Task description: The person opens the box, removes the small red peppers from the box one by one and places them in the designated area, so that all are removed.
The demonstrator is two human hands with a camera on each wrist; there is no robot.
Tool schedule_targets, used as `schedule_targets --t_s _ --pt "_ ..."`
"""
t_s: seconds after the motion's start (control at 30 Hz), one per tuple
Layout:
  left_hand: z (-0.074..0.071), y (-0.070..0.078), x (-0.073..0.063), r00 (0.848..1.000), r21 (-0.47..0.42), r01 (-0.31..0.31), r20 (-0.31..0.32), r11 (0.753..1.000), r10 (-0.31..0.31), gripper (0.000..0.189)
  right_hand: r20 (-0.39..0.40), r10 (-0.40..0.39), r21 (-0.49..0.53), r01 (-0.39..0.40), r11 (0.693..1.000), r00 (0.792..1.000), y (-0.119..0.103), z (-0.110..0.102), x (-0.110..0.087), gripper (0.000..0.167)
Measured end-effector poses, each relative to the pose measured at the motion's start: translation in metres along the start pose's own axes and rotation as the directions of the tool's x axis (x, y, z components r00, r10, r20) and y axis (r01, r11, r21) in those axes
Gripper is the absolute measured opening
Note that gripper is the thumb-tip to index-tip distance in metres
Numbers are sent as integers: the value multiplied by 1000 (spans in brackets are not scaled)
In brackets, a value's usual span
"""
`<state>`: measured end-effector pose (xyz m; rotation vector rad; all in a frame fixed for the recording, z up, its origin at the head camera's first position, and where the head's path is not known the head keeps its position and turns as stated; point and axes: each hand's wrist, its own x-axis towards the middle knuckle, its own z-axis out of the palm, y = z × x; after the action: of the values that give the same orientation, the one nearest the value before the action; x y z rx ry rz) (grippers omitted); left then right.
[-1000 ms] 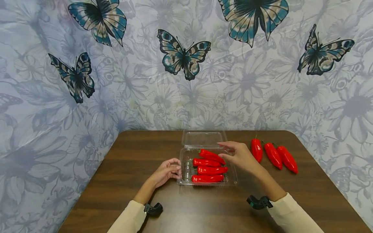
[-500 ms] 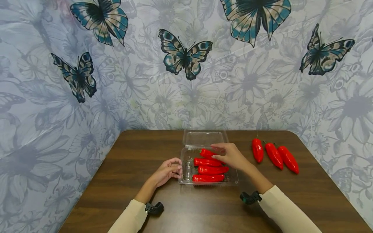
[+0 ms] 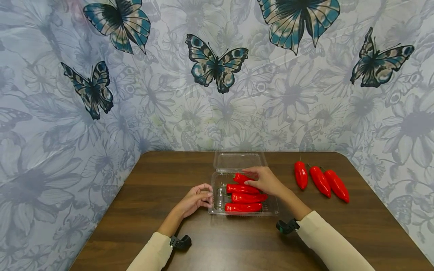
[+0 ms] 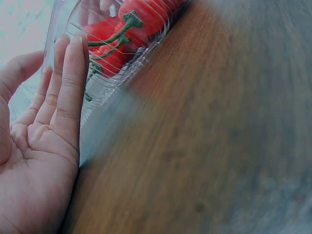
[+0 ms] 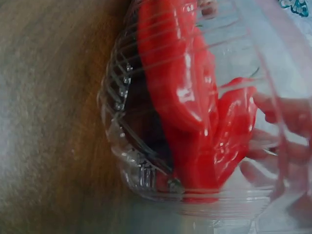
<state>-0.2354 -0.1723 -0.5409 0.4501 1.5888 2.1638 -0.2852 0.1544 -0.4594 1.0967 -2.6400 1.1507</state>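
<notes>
In the head view, a clear plastic clamshell container [image 3: 219,212] stands on the table with its lid [image 3: 239,160] laid back. Several glossy red chili peppers [image 3: 243,207] lie crosswise inside, one above the other. My right hand [image 3: 266,181] reaches over the right rim and pinches the farthest pepper [image 3: 240,177], covering its right end. The right wrist view shows those fingers [image 5: 258,151] through the clear wall, against the pepper [image 5: 236,122]. My left hand [image 3: 194,200] is at the container's left side. In the left wrist view its nearly straight fingers [image 4: 70,87] touch the outer wall, thumb by the rim.
On the brown wooden table [image 3: 162,169], three more red chili peppers [image 3: 320,181] lie in a slanted row to the right of the container, stems toward the back. Behind the table hangs a butterfly-patterned cloth [image 3: 217,124].
My right hand has moved left, farther over the farthest pepper, and now covers more of it. The left hand stays at the container's left side.
</notes>
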Motion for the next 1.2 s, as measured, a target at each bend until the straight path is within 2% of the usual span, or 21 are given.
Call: schedule_targets --t_s 0.43,0.7,1.0,1.2 --pt "0 1 0 1000 2 -5 3 1000 5 17 19 19 -15 -19 1000 1000 3 6 5 45" --pt "1 1 -1 1000 10 1 -1 1000 -1 17 3 27 -73 -27 997 1000 2 7 4 44" --pt "4 0 5 1000 2 -10 -6 1000 10 19 -23 -7 -124 4 992 1000 7 4 7 43" --pt "5 0 6 1000 3 -8 -15 1000 8 17 -32 -34 -119 30 992 999 7 4 7 43"
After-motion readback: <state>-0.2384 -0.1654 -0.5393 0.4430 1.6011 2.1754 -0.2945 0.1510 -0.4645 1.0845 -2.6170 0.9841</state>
